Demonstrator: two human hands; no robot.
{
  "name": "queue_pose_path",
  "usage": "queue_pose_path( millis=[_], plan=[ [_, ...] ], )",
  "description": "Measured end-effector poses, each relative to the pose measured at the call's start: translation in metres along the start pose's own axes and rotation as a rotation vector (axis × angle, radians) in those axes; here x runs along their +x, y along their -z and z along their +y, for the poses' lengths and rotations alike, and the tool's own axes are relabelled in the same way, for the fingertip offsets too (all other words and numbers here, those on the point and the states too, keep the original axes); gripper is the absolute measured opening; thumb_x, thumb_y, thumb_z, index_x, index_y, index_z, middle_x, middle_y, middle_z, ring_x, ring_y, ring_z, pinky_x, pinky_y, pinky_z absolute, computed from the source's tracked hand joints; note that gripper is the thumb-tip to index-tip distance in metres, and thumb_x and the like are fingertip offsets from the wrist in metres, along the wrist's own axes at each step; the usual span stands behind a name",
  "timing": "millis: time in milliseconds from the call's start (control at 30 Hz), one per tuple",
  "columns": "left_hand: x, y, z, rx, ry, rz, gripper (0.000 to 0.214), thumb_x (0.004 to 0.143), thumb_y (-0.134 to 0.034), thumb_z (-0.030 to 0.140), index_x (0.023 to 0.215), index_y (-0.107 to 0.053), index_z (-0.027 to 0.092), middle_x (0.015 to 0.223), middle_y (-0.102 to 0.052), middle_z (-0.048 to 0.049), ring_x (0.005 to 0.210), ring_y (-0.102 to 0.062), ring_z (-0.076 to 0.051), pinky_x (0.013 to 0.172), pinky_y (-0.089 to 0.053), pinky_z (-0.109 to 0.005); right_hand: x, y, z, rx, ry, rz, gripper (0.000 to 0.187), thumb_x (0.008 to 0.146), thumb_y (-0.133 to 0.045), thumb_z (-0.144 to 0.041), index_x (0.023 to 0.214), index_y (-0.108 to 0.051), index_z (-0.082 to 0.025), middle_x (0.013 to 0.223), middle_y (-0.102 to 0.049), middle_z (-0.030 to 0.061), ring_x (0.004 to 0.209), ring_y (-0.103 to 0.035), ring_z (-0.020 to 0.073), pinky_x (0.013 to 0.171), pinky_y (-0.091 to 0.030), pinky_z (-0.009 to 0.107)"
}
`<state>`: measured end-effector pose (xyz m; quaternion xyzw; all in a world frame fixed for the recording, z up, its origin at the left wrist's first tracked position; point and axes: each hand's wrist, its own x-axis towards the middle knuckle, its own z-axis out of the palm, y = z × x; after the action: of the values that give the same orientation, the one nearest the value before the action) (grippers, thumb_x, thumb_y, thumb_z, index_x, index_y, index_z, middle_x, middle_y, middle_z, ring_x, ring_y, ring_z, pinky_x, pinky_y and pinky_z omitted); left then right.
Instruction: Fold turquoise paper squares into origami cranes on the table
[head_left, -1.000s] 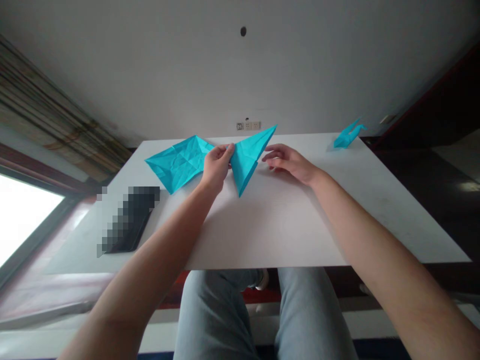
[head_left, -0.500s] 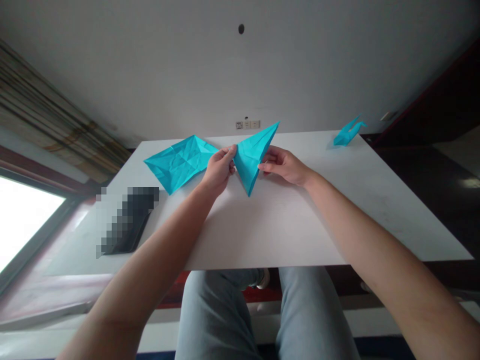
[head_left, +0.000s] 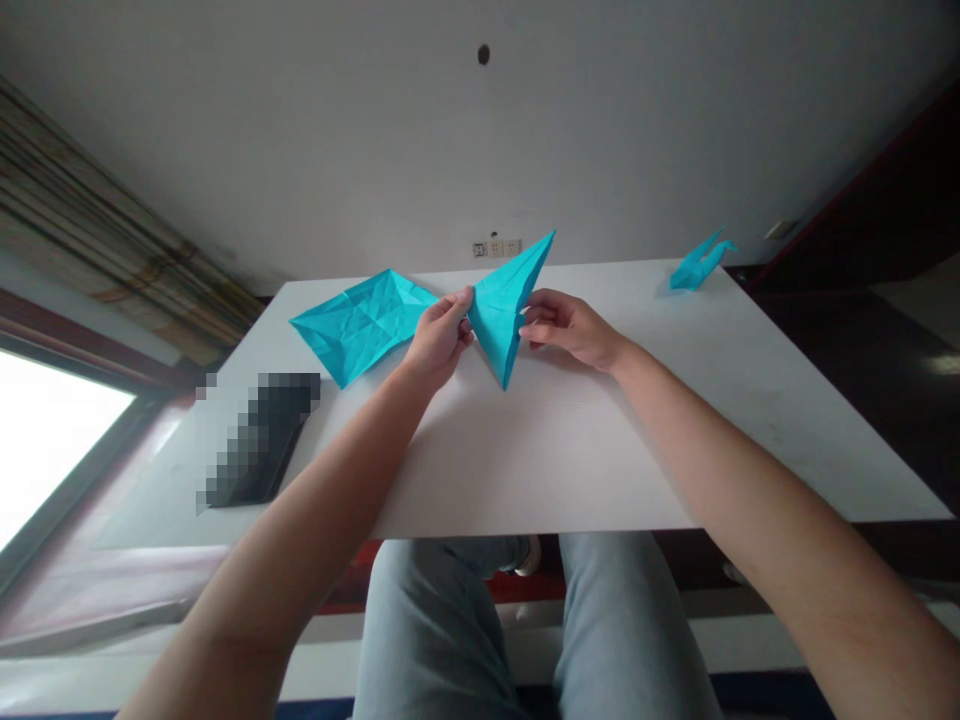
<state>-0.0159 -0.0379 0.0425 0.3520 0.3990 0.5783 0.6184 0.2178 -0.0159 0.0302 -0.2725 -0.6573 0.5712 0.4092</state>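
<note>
Mid-frame, the left hand (head_left: 441, 338) pinches the folded paper (head_left: 496, 308), apparently steadying it; the right hand (head_left: 574, 330), curled, meets its right edge, grip unclear.

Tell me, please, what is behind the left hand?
Part of the creased blue sheet runs behind the left hand, with the white table showing around it. The hand covers the sheet's right end, so its exact shape there cannot be seen.
</note>
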Motion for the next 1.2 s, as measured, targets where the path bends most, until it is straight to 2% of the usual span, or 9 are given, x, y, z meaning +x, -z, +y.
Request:
queue_pose_path(
  millis=[100,200,433,567,733,833,967,1067,1200],
  plan=[
    [0.0,0.0,0.0,0.018,-0.008,-0.008,0.044,0.11,-0.084,0.037,0.076,-0.06,0.019,0.062,-0.047,0.0073,0.053,-0.044,-0.005,0.053,-0.041,-0.015,0.0,-0.001,-0.002,0.001,0.003,0.013,0.056,0.073,-0.109,-0.051,0.111,-0.078,-0.024,0.089,-0.078,-0.0025,0.081,-0.071,0.0156,0.07,-0.057,0.028],
    [0.001,0.0,-0.001,0.036,-0.013,-0.013,0.046,0.106,-0.088,0.04,0.077,-0.06,0.019,0.062,-0.047,0.0075,0.053,-0.044,-0.005,0.053,-0.04,-0.016,0.0,-0.001,-0.001,-0.001,0.012,0.017,0.053,0.074,-0.108,-0.05,0.108,-0.077,-0.025,0.091,-0.079,-0.0016,0.083,-0.072,0.0168,0.076,-0.061,0.031],
    [0.0,0.0,-0.004,0.095,-0.043,-0.008,0.043,0.103,-0.092,0.043,0.081,-0.064,0.019,0.063,-0.052,0.0063,0.056,-0.049,-0.006,0.055,-0.042,-0.017,0.003,0.003,0.009,-0.022,0.049,0.036,0.046,0.079,-0.101,-0.047,0.113,-0.079,-0.024,0.101,-0.084,0.0017,0.092,-0.075,0.0208,0.082,-0.063,0.036],
    [-0.003,-0.004,-0.004,0.113,-0.053,-0.038,0.035,0.102,-0.093,0.039,0.088,-0.068,0.019,0.069,-0.06,0.0055,0.06,-0.056,-0.006,0.06,-0.046,-0.016,0.003,0.001,0.01,-0.136,0.061,0.153,0.04,0.081,-0.097,-0.052,0.106,-0.084,-0.023,0.108,-0.088,0.0061,0.099,-0.077,0.0276,0.092,-0.065,0.045],
    [-0.004,-0.005,-0.004,0.149,-0.046,-0.103,0.038,0.1,-0.092,0.05,0.092,-0.07,0.02,0.081,-0.072,0.0034,0.069,-0.07,-0.007,0.071,-0.056,-0.017,0.002,0.002,0.01,-0.217,0.067,0.273,0.04,0.077,-0.1,-0.053,0.101,-0.088,-0.024,0.112,-0.091,0.0083,0.11,-0.08,0.0364,0.106,-0.064,0.057],
    [-0.004,-0.003,-0.008,0.202,-0.045,-0.2,0.044,0.096,-0.093,0.058,0.093,-0.074,0.02,0.087,-0.078,0.0002,0.078,-0.076,-0.01,0.077,-0.059,-0.019,0.004,0.01,0.01,-0.238,0.05,0.324,0.039,0.074,-0.101,-0.057,0.092,-0.086,-0.026,0.102,-0.089,0.0062,0.1,-0.079,0.0351,0.099,-0.066,0.055],
    [-0.004,-0.001,-0.014,0.31,-0.106,-0.299,0.048,0.09,-0.097,0.064,0.097,-0.081,0.02,0.094,-0.082,-0.0026,0.086,-0.08,-0.014,0.077,-0.06,-0.021,0.007,0.017,0.004,-0.408,0.053,0.404,0.047,0.073,-0.1,-0.062,0.067,-0.07,-0.027,0.074,-0.077,0.0038,0.078,-0.07,0.0295,0.084,-0.066,0.051],
    [-0.003,-0.001,-0.016,0.357,-0.177,-0.23,0.042,0.093,-0.097,0.057,0.098,-0.083,0.018,0.091,-0.082,-0.0027,0.081,-0.078,-0.012,0.078,-0.061,-0.022,0.006,0.012,-0.003,-0.411,0.106,0.429,0.04,0.075,-0.101,-0.055,0.074,-0.072,-0.026,0.082,-0.08,0.005,0.086,-0.072,0.0305,0.086,-0.066,0.05],
    [-0.002,-0.002,-0.015,0.343,-0.239,-0.118,0.029,0.099,-0.094,0.044,0.097,-0.083,0.017,0.083,-0.078,-0.0015,0.074,-0.075,-0.01,0.078,-0.061,-0.022,0.002,0.002,-0.006,-0.305,0.119,0.375,0.038,0.073,-0.103,-0.049,0.093,-0.082,-0.025,0.102,-0.088,0.0078,0.103,-0.079,0.0361,0.099,-0.067,0.056]
  ],
)
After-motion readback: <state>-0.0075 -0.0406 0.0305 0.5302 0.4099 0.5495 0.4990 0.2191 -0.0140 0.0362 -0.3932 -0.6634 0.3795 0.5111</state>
